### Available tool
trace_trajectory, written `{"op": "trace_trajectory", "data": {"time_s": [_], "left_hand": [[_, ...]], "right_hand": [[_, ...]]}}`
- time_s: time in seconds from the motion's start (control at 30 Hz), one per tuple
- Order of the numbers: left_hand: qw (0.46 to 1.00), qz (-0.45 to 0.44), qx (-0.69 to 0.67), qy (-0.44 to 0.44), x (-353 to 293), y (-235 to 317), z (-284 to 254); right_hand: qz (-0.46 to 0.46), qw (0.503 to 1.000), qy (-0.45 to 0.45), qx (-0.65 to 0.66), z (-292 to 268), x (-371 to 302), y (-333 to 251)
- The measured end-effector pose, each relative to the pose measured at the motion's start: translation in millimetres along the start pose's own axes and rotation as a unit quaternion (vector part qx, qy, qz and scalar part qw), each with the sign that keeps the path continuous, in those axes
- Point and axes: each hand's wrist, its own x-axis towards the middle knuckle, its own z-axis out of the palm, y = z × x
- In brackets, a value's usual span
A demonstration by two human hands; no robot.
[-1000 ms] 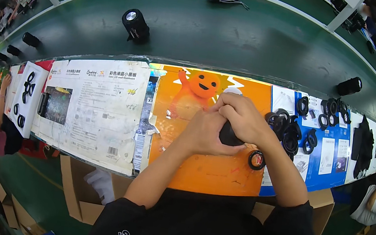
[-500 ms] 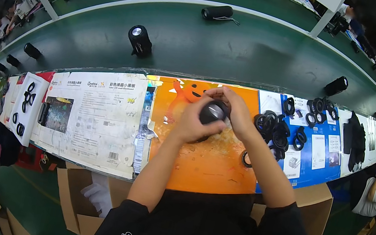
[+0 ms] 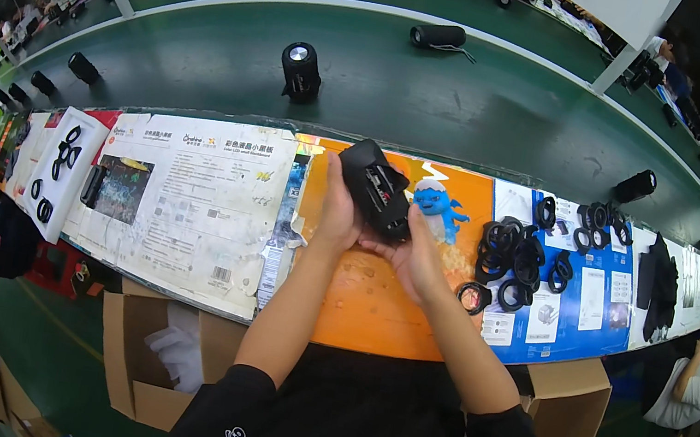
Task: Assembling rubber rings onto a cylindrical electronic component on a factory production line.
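Note:
Both my hands hold a black cylindrical portable speaker (image 3: 377, 189) above the orange board (image 3: 369, 320). It lies tilted, with its side and pale printing turned up. My left hand (image 3: 340, 210) is wrapped along its left side. My right hand (image 3: 412, 256) grips its lower right end, with fingertips underneath partly hidden. To the right of my right hand, a pile of black rings (image 3: 513, 252) lies on the blue board (image 3: 608, 322).
Several more speakers stand or lie on the green belt ahead, including an upright speaker (image 3: 300, 74) and a lying speaker (image 3: 438, 37). A white tray (image 3: 77, 171) with black rings sits left. Black straps (image 3: 658, 282) lie right. Cardboard boxes (image 3: 136, 396) stand below. Co-workers sit at both sides.
The speaker has turned in my hands from end-up to lying on its side, and moved slightly left. My right hand has dropped from the top to its lower end. The view has shifted slightly.

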Motion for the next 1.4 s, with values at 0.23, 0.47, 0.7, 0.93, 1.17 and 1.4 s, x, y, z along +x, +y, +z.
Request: {"op": "trace_trajectory", "data": {"time_s": [0.23, 0.47, 0.7, 0.93, 1.17, 1.4], "left_hand": [[0.985, -0.069, 0.105, -0.115, 7, -6, -17], [0.97, -0.001, 0.242, -0.013, 18, -41, -30], [0.805, 0.233, 0.545, 0.025, 15, -17, -20], [0.736, 0.284, 0.615, -0.011, 12, -13, -14], [0.693, 0.307, 0.652, -0.024, 12, -19, -5], [0.647, 0.313, 0.695, -0.006, 11, -19, -1]], "right_hand": [[-0.001, 1.0, -0.015, -0.005, -14, 3, -38], [-0.182, 0.958, 0.083, -0.205, -32, 42, -82], [-0.36, 0.63, 0.12, -0.678, -16, 98, -166], [-0.301, 0.581, 0.122, -0.746, -29, 141, -172], [-0.334, 0.542, 0.106, -0.764, -28, 157, -166], [-0.418, 0.554, 0.03, -0.72, 36, 196, -125]]}}
